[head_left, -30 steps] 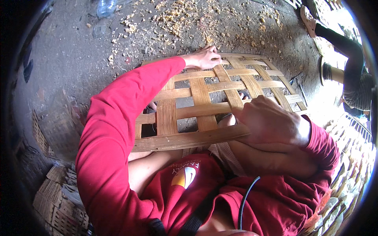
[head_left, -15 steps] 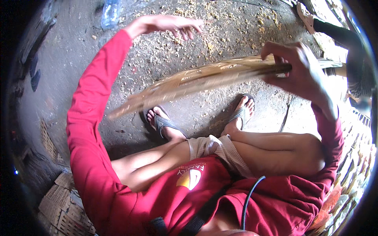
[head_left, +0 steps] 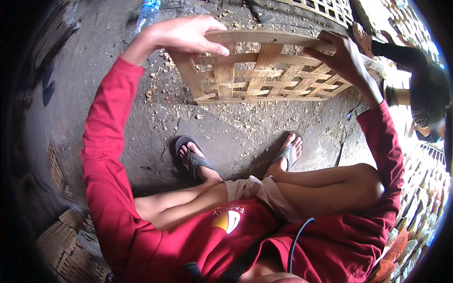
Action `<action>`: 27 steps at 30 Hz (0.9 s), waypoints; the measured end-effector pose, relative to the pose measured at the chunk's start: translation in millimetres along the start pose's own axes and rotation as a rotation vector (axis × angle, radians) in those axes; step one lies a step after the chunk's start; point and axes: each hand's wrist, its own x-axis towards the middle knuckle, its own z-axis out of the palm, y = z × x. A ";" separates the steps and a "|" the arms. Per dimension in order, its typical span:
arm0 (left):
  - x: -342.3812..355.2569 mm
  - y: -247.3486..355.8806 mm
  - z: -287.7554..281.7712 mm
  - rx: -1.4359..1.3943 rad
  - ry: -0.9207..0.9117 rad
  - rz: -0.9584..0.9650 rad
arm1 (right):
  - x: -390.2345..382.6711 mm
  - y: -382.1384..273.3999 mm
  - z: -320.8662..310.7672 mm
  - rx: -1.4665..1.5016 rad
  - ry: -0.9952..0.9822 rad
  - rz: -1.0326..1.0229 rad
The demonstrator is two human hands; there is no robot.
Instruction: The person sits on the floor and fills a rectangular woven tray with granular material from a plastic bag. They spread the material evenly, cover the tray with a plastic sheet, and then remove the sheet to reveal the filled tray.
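A woven bamboo panel (head_left: 247,84) with square gaps stands tilted on its edge over the floor in front of my feet. Along its upper rim runs a thicker bamboo strip. My left hand (head_left: 191,35) grips the left end of that strip, thumb on the near side and fingers over the far side. Near the right end, my right hand (head_left: 340,54) curls its fingers round the same rim. The panel's lower edge is close to the floor; whether it touches I cannot tell.
Pale crumbs (head_left: 158,85) litter the dark floor. A plastic bottle (head_left: 148,14) lies at the far left, and another woven panel (head_left: 325,8) at the far right. Someone's dark-clothed leg (head_left: 401,53) is at the right. Stacked woven pieces (head_left: 71,245) sit at lower left.
The panel, seen nearly edge-on in my right hand before, has turned to show its open weave. My left hand, free half a second ago, has closed on its left end.
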 end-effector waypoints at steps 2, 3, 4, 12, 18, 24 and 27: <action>16.8 -20.5 6.4 0.090 0.254 0.142 | 1.0 3.9 4.9 -0.041 0.128 -0.053; 21.0 -27.4 2.9 0.120 0.245 0.067 | 2.7 5.6 9.1 -0.055 0.196 -0.081; 21.7 -23.9 -0.6 0.132 0.244 0.072 | 5.0 6.5 12.4 -0.088 0.255 -0.082; 44.6 16.4 39.8 0.671 0.645 0.185 | 2.9 21.7 33.4 -0.259 0.249 0.032; 82.8 -19.5 99.0 0.992 1.147 0.642 | 8.0 13.8 35.0 -0.167 0.346 -0.039; 93.3 -24.5 120.7 1.174 0.851 0.746 | -5.5 17.9 24.0 -0.206 0.287 -0.026; 72.6 -42.8 120.0 1.062 0.842 0.767 | 10.9 15.5 42.2 -0.153 0.345 -0.064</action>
